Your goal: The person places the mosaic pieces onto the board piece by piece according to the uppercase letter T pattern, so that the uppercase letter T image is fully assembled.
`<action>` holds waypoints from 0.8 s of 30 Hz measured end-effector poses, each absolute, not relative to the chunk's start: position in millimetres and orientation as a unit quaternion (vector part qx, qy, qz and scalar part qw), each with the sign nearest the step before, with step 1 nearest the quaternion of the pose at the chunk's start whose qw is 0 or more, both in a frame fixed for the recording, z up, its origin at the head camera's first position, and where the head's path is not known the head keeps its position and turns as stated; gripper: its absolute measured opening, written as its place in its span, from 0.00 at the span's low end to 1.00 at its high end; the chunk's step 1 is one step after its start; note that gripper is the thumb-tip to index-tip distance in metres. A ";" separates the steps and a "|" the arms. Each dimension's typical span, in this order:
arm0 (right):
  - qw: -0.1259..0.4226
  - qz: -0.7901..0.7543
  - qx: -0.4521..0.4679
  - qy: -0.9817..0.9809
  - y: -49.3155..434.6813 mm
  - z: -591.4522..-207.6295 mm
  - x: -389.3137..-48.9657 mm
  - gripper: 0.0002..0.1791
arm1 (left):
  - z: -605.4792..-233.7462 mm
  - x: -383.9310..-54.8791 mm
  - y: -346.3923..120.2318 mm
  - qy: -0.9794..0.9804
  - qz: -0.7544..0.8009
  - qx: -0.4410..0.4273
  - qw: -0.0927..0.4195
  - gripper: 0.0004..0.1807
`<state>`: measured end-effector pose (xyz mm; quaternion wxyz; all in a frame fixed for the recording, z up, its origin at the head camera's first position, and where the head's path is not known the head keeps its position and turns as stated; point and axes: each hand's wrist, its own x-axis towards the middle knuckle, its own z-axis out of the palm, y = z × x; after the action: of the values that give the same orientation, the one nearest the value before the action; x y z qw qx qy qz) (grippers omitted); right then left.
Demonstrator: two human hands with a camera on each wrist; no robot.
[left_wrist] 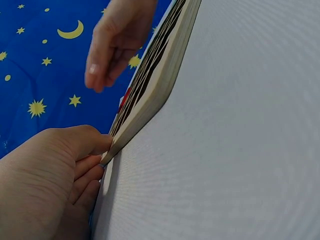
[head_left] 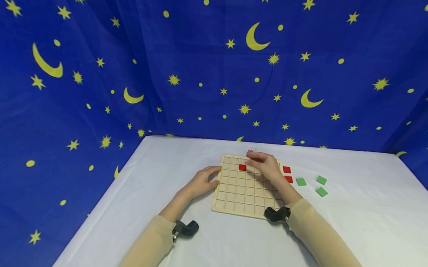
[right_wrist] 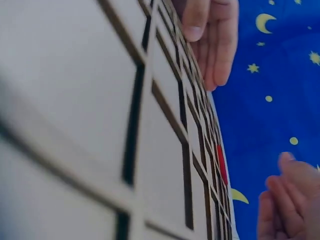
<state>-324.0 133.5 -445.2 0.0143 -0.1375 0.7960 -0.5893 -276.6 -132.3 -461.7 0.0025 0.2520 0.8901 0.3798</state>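
A wooden grid board [head_left: 230,197] lies on the white table, with one red square tile [head_left: 243,167] in a cell near its far side. My left hand [head_left: 201,182] rests against the board's left edge; the left wrist view has its thumb and fingers [left_wrist: 95,162] touching that edge. Above the far part of the board hovers my right hand [head_left: 267,165], just right of the red tile. Its fingers are loosely bent, and in the right wrist view no tile shows between the fingertips [right_wrist: 286,157]. In that view the red tile [right_wrist: 222,165] appears as a thin strip.
Two more red tiles, one far [head_left: 286,169] and one nearer [head_left: 288,179], lie by the board's right edge. Further right are three green tiles [head_left: 321,180]. A small printed paper [head_left: 250,150] is behind the board. A blue starry cloth [head_left: 210,60] hangs behind the table.
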 end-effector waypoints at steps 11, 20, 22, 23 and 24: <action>0.020 -0.639 -0.166 0.751 156.1 -412.3 -318.4 0.27 | -461.4 -275.8 -131.4 0.893 0.373 0.252 0.002 0.30; -0.014 -0.619 -0.133 0.774 209.3 -404.6 -314.9 0.27 | -460.4 -275.3 -131.9 0.887 0.382 0.260 -0.005 0.29; -0.023 -0.612 -0.122 0.781 220.9 -406.1 -314.0 0.26 | -460.6 -275.7 -131.7 0.889 0.380 0.257 -0.001 0.30; -0.027 -0.607 -0.117 0.785 226.0 -407.0 -312.9 0.26 | -460.8 -275.9 -131.6 0.889 0.380 0.255 0.000 0.30; -0.031 -0.605 -0.110 0.788 230.9 -408.2 -312.1 0.26 | -461.0 -276.2 -131.4 0.890 0.379 0.253 0.002 0.30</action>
<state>-312.1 230.9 -408.2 -0.0307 -0.1096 0.7884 -0.6045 -276.2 -131.4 -461.0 0.0017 0.2531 0.8900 0.3793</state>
